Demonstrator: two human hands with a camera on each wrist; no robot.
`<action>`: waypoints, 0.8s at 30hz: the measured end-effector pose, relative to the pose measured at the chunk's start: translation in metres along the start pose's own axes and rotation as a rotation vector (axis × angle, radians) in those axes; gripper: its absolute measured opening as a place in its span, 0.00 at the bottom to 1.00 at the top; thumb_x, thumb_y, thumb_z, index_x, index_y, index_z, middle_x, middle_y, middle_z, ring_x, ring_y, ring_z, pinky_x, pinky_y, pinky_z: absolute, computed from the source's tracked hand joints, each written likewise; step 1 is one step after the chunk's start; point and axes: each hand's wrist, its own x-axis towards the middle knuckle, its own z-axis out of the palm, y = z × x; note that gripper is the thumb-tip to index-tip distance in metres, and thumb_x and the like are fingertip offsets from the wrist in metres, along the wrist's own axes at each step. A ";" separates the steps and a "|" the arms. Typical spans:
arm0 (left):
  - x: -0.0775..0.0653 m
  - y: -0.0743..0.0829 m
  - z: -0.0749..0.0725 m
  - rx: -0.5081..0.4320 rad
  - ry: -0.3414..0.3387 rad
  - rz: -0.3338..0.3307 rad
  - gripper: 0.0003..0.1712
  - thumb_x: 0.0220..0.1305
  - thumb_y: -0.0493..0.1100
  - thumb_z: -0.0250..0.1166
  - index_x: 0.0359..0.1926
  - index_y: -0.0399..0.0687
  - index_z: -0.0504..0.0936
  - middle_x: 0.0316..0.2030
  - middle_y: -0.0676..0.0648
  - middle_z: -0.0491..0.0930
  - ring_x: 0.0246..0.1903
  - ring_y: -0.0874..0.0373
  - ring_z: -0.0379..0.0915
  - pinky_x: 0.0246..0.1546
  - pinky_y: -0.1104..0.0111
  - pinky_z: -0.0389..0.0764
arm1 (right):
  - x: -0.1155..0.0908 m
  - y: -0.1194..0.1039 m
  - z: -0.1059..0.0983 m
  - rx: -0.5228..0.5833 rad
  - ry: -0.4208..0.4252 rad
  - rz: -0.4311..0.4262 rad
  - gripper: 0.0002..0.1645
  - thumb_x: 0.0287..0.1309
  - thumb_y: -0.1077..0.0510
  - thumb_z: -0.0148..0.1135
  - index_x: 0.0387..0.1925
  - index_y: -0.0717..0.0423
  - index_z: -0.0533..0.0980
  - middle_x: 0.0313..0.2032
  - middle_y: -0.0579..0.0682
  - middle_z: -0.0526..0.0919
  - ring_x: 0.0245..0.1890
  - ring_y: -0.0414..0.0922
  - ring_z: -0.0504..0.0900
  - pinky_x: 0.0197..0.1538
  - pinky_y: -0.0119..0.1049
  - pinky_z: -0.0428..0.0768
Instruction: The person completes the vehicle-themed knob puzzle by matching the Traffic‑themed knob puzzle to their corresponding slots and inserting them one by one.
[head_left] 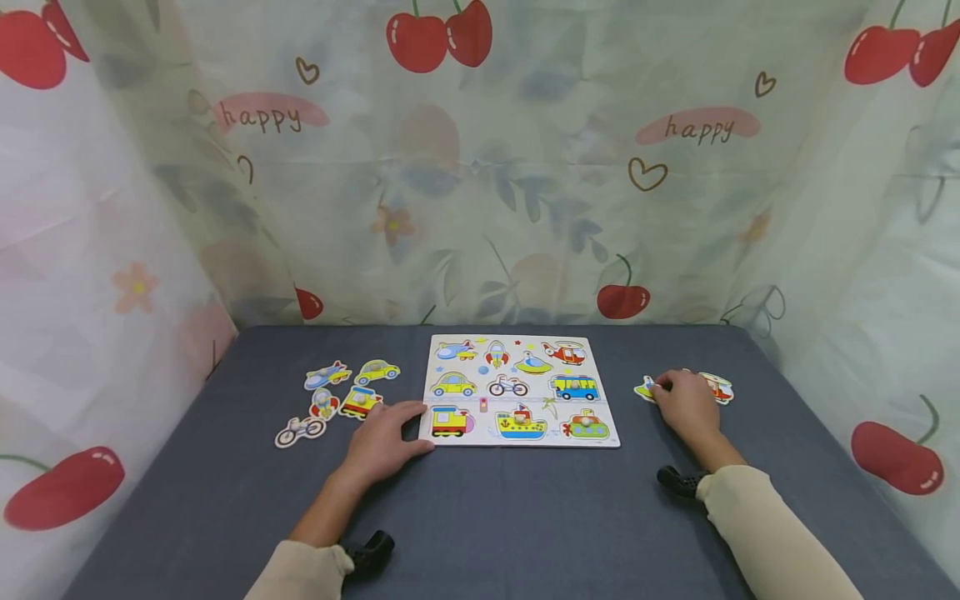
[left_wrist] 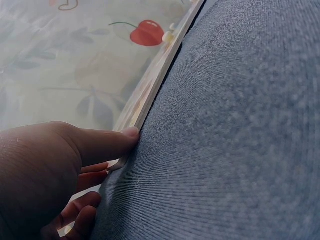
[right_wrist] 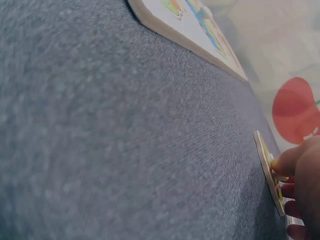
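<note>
A white puzzle board [head_left: 483, 405] with vehicle pictures lies mid-table; knobs show on its bus [head_left: 574, 387], ship [head_left: 521, 422] and submarine [head_left: 586, 425]. My left hand [head_left: 382, 442] grips the board's near left corner, and the left wrist view shows the thumb [left_wrist: 107, 145] against its edge. To the right of the board, my right hand [head_left: 688, 406] pinches a yellow-green flying saucer piece [head_left: 643, 388], partly hidden by the fingers. In the right wrist view the thumb meets the knob of that piece [right_wrist: 266, 162]. A helicopter piece [head_left: 720, 388] lies beside this hand.
Left of the board lie loose pieces: an airplane [head_left: 327, 376], a car [head_left: 377, 372], a rocket [head_left: 324, 404], a train [head_left: 360, 402] and a bicycle [head_left: 300, 431]. Dark grey cloth [head_left: 517, 525] covers the table. A cherry-patterned curtain [head_left: 480, 208] stands behind and at both sides.
</note>
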 end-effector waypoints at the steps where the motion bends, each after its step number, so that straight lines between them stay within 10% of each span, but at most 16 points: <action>1: 0.000 0.000 0.000 0.001 -0.001 0.000 0.36 0.51 0.55 0.75 0.62 0.54 0.78 0.61 0.51 0.75 0.55 0.50 0.67 0.51 0.51 0.71 | 0.000 0.000 0.000 -0.003 -0.001 -0.002 0.11 0.59 0.60 0.60 0.37 0.63 0.83 0.36 0.63 0.80 0.39 0.60 0.76 0.41 0.57 0.72; 24: 0.000 0.001 -0.003 -0.013 -0.011 -0.009 0.36 0.52 0.55 0.75 0.62 0.54 0.77 0.61 0.51 0.74 0.56 0.50 0.66 0.52 0.50 0.70 | 0.022 -0.044 0.019 0.068 0.028 0.026 0.12 0.63 0.60 0.59 0.41 0.64 0.81 0.39 0.61 0.82 0.43 0.59 0.76 0.48 0.56 0.71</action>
